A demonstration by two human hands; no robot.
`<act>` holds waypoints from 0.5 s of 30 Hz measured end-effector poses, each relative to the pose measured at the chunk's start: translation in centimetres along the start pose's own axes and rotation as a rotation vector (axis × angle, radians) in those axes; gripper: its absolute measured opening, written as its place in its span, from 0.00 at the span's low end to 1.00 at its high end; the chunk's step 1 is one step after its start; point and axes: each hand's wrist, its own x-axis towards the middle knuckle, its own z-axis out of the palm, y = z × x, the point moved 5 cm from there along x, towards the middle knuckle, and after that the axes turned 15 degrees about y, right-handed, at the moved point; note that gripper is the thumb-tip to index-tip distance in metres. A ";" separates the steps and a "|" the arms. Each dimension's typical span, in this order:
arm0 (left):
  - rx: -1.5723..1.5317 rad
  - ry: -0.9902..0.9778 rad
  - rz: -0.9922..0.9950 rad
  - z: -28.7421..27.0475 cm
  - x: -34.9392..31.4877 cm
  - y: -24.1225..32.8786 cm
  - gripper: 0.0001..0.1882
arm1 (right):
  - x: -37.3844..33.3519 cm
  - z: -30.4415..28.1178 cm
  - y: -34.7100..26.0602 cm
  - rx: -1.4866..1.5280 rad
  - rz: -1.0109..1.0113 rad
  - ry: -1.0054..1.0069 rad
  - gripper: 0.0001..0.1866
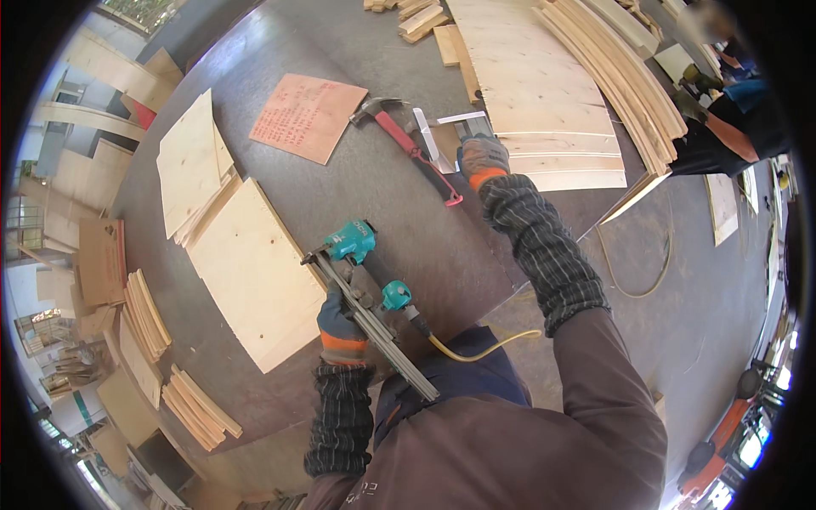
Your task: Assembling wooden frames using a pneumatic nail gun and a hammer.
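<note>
My left hand, in a grey glove with an orange cuff, is closed around the long metal magazine of a teal air nailer. The nailer lies tilted close to my body, with a yellow air hose joined to its grip end. Farther off, my right hand is closed at an opened small box with white flaps. Grey metal strips show just beyond its fingers; whether they are gripped is hidden. A claw hammer with a red and black handle lies left of the box.
Thin wooden panels lie at left on the dark table, near a reddish written-on board. Long curved panels are stacked at the far right, beside another person. Wood strips lie at the lower left.
</note>
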 end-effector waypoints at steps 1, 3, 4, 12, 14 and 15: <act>-0.006 -0.035 -0.065 0.3 -0.2 -0.6 0.24 | 0.5 1.1 -0.1 0.006 -0.002 -0.070 0.15; -0.030 0.043 -0.012 0.2 -0.2 -0.8 0.21 | 1.0 2.4 -0.3 -0.098 0.066 -0.086 0.15; -0.037 0.023 -0.063 0.4 -0.1 -1.2 0.21 | 1.0 2.8 -0.4 -0.100 0.062 -0.081 0.15; -0.090 0.032 -0.141 0.5 0.3 -2.1 0.20 | 0.6 2.1 -1.2 -0.037 -0.042 0.038 0.15; -0.098 -0.063 -0.188 1.1 0.3 -2.2 0.19 | 1.1 2.5 -1.1 -0.044 0.002 -0.020 0.15; -0.110 -0.094 -0.133 1.3 0.3 -1.9 0.18 | 1.4 2.9 -1.1 -0.054 0.030 -0.060 0.15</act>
